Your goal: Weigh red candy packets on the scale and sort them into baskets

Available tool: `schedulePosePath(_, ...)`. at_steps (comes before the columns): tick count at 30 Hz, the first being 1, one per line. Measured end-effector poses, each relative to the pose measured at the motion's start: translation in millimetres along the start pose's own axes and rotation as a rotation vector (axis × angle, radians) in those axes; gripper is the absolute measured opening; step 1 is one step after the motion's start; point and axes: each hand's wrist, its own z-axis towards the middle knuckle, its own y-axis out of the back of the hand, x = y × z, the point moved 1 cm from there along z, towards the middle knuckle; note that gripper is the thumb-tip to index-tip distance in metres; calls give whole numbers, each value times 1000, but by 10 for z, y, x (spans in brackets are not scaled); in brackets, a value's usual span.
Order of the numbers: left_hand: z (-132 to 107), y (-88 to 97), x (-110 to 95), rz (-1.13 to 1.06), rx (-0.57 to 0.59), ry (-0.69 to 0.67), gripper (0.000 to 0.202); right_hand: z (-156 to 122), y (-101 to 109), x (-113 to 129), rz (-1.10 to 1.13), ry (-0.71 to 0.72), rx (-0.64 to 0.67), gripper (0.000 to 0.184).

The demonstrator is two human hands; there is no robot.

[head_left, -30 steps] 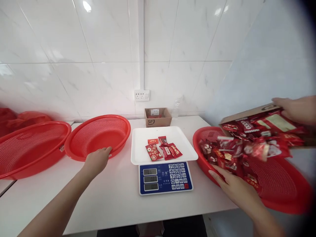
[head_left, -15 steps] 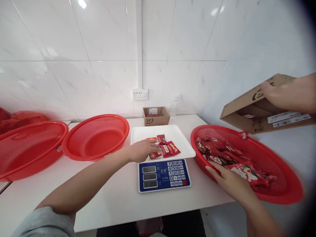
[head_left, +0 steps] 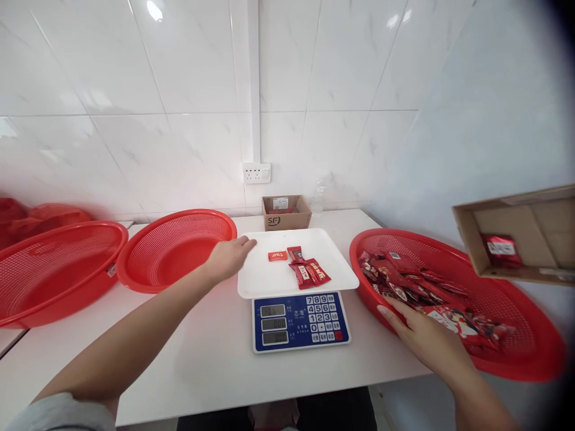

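Note:
My left hand (head_left: pixel 229 258) is between the left edge of the scale's white tray (head_left: pixel 258 281) and a red plastic basket (head_left: pixel 175 218). Its fingers are curled together; the small red packet they touched is gone from the tray and hidden in the grip. Several red snack packets (head_left: pixel 309 273) and a small orange-red packet (head_left: pixel 277 256) lie on the tray. My right hand (head_left: pixel 426 338) grips the near rim of another red basket (head_left: pixel 534 335), thumb outside. That basket holds a pile of red packets (head_left: pixel 404 275).
The blue keypad scale (head_left: pixel 300 321) has lit-out grey displays. A small cardboard box (head_left: pixel 287 221) stands behind it by the wall. A tilted cardboard box (head_left: pixel 534 209) with a red packet inside hangs over the right basket. Another red basket (head_left: pixel 58 299) is at far left.
My left hand has moved left off the tray, and one red packet is gone from there. The tilted box, earlier held by another person's hand, has shifted right and down. My right hand stays.

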Motion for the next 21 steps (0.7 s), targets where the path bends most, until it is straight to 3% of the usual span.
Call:
schedulePosePath(4,-72,24,461,19,-15,149,33,34,-1,-9,25,-4,38,56)
schedulePosePath(7,-65,21,505,-19,-22,127,34,105,59,132,106,71,-42,55)
schedulePosePath(11,86,-37,75,-116,-15,-34,35,196,179,658,206,307,-125,47)
schedulePosePath(16,373,-175,-552,-178,20,-194,32,239,162,1381,210,579,-35,42)
schedulePosePath(21,514,-301,-678,-147,31,-213,30,297,48,1620,50,635,8,41)
